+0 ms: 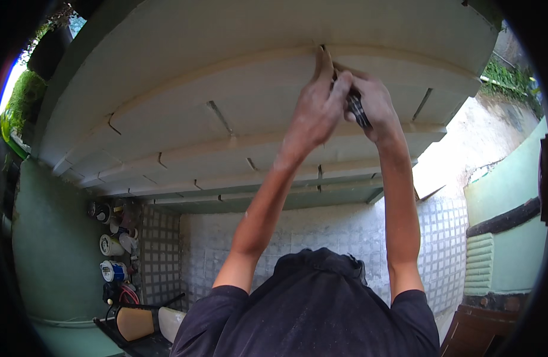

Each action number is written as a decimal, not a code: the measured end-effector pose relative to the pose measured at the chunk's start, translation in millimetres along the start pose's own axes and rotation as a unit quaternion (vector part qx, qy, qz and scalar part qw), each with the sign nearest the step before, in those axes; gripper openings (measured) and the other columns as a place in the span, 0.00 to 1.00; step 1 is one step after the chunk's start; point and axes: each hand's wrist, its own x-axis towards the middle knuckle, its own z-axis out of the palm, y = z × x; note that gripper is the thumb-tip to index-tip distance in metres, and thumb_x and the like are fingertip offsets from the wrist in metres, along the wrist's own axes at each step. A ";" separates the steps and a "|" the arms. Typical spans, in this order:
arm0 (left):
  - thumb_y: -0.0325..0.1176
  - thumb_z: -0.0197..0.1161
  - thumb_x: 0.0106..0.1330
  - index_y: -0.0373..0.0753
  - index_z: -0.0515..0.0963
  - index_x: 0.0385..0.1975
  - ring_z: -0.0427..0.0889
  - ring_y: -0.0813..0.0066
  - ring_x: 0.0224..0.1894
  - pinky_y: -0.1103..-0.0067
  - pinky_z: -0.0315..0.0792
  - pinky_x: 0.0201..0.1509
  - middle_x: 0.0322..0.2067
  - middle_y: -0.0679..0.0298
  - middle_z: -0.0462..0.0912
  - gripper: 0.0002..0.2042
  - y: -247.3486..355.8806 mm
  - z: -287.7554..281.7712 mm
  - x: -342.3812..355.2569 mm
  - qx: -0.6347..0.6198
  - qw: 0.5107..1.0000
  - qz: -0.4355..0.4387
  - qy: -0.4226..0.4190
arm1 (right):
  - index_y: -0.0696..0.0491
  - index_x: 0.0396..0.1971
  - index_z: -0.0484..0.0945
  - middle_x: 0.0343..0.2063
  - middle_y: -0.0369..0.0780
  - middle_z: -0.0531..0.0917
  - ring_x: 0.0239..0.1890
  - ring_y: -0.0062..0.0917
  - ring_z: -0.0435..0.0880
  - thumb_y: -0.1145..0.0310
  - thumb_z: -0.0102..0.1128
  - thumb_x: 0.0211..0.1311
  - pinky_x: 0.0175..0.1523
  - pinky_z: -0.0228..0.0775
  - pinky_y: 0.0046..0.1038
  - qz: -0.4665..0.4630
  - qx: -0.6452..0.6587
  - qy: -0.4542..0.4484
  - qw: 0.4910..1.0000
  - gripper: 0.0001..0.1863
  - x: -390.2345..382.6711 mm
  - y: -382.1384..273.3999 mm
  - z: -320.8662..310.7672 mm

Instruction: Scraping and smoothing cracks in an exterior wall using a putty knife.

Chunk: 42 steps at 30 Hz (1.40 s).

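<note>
Both arms reach up to a pale wall (274, 89) with long horizontal ledges and short upright grooves. My right hand (378, 107) is closed around a hand tool with a black and light-grey handle (358, 110); its kind cannot be made out. Beside it, my left hand (317, 113) presses its thumb onto the tool's front part, its fingers pointing up along the wall. A short dark groove (322, 47) lies at those fingertips, on the upper ledge. The tool's working end is hidden between the hands. Pale dust coats both hands.
Down at the left stand several buckets and tubs, one blue and white (114, 271), beside a red cable (129, 294). Near them is a chair with a tan pad (134, 323). Patterned tiles (443, 238) cover the floor. A green wall (53, 238) bounds the left.
</note>
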 end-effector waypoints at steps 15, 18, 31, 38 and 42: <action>0.45 0.46 0.73 0.20 0.57 0.62 0.71 0.40 0.58 0.69 0.66 0.60 0.59 0.31 0.64 0.31 -3.2 9.0 -2.7 0.055 0.994 0.072 0.069 | 0.61 0.34 0.78 0.18 0.36 0.75 0.16 0.17 0.72 0.66 0.43 0.66 0.19 0.64 0.24 -0.028 -0.027 0.026 0.999 0.16 -1.8 17.7 -2.1; 0.45 0.45 0.74 0.22 0.61 0.60 0.71 0.39 0.58 0.67 0.67 0.58 0.59 0.31 0.63 0.28 2.5 3.2 -7.2 0.060 0.997 0.008 0.046 | 0.63 0.33 0.78 0.19 0.40 0.77 0.18 0.22 0.77 0.66 0.43 0.65 0.22 0.69 0.28 -0.033 -0.170 0.013 0.985 0.16 -7.9 -3.7 -1.0; 0.45 0.42 0.75 0.31 0.74 0.46 0.77 0.42 0.45 0.65 0.69 0.50 0.41 0.40 0.78 0.22 10.6 -8.5 -16.3 0.008 0.994 -0.020 0.107 | 0.64 0.39 0.77 0.36 0.59 0.80 0.42 0.55 0.77 0.68 0.45 0.59 0.51 0.68 0.46 -0.082 -0.504 0.037 0.859 0.17 -2.6 -15.2 18.8; 0.41 0.50 0.72 0.29 0.67 0.61 0.68 0.53 0.64 0.73 0.64 0.64 0.59 0.43 0.71 0.24 -64.2 12.9 -87.2 -0.020 0.995 0.007 0.101 | 0.54 0.55 0.74 0.25 0.43 0.80 0.20 0.28 0.77 0.61 0.47 0.65 0.29 0.71 0.30 0.021 -0.191 0.012 0.981 0.21 -71.2 86.7 -11.7; 0.37 0.54 0.69 0.27 0.64 0.62 0.68 0.51 0.64 0.72 0.65 0.63 0.63 0.41 0.63 0.26 -156.1 68.2 -159.6 0.046 0.992 -0.117 0.013 | 0.50 0.64 0.67 0.25 0.40 0.80 0.18 0.20 0.75 0.67 0.44 0.63 0.24 0.70 0.27 0.151 -0.181 -0.004 0.972 0.27 -106.5 208.3 -25.7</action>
